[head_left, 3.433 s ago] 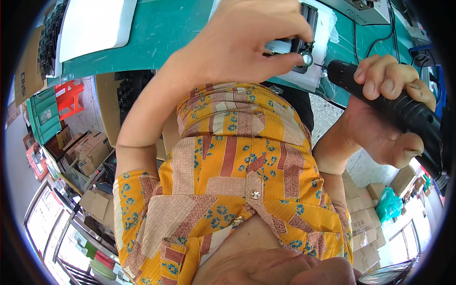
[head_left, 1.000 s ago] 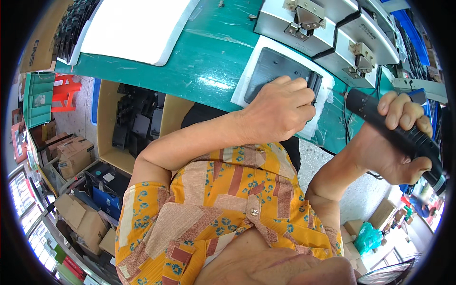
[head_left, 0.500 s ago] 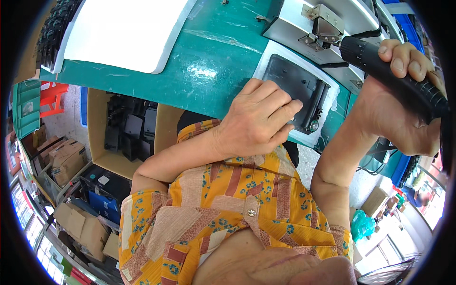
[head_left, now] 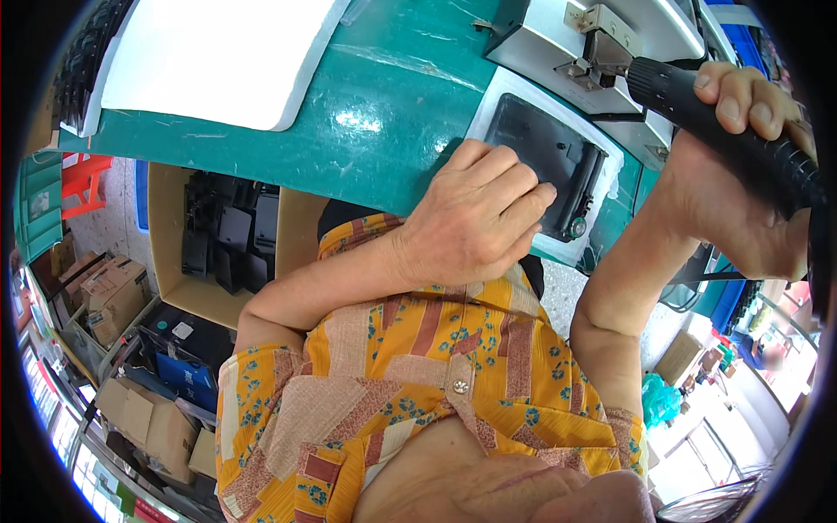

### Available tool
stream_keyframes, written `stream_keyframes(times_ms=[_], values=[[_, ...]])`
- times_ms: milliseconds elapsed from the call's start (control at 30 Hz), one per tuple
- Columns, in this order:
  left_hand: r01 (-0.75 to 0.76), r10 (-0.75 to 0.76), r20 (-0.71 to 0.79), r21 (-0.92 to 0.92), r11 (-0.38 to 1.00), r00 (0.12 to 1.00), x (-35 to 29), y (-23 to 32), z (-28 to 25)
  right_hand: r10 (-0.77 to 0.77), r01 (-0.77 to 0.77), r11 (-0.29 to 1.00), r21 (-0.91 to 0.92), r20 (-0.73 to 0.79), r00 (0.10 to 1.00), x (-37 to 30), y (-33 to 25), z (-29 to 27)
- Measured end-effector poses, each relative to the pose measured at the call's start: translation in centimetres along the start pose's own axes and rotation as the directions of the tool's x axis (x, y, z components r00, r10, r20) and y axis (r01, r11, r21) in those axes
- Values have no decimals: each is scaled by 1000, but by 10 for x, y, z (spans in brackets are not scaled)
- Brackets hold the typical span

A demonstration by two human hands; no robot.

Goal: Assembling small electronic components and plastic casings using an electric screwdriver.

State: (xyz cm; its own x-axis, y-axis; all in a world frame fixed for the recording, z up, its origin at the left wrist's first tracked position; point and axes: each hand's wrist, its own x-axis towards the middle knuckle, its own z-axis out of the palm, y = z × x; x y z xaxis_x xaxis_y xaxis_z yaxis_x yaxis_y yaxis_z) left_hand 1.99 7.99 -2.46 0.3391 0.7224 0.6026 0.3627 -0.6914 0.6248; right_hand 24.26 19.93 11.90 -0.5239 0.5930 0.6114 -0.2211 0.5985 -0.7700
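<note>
My right hand is wrapped around a black electric screwdriver. The driver's tip meets the metal bracket on the front of a silver box-shaped machine. A flat black plastic part with a raised bar along its right side lies on a white pad on the bench. Over the near left edge of this part, my left hand is closed, its fingers curled and thumb drawn in. Whatever is under those fingers is hidden.
The green bench bears a large white foam sheet, with black parts stacked at far left. Below the bench edge, a cardboard box holds several black plastic parts. More cartons stand at lower left. A teal bag lies at right.
The view has shifted slightly, so the bench and boxes appear a little farther left. Both hands keep nearly the same pose, and the screwdriver tip stays at the bracket.
</note>
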Motion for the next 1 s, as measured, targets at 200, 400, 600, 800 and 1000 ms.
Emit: stream_keyframes(times_ms=[200, 400, 600, 800, 1000], values=[[-24, 24, -29, 12, 1000, 999, -1, 0, 3, 7, -5, 999, 46, -56, 998, -9, -6, 24], [-42, 43, -26, 30, 999, 999, 1, -4, 2, 55, -20, 989, 144, -244, 968, -37, -22, 37], [-148, 152, -85, 55, 987, 985, -2, -5, 9, 162, -71, 971, 227, -411, 897, -81, -42, 48], [-213, 213, -60, 5, 977, 975, -6, 4, 24, 198, -81, 972, 220, -583, 788, -111, -52, 53], [-235, 236, -3, 83, 968, 972, -8, 4, 32, 230, -83, 965, 251, -645, 729, -115, -50, 54]])
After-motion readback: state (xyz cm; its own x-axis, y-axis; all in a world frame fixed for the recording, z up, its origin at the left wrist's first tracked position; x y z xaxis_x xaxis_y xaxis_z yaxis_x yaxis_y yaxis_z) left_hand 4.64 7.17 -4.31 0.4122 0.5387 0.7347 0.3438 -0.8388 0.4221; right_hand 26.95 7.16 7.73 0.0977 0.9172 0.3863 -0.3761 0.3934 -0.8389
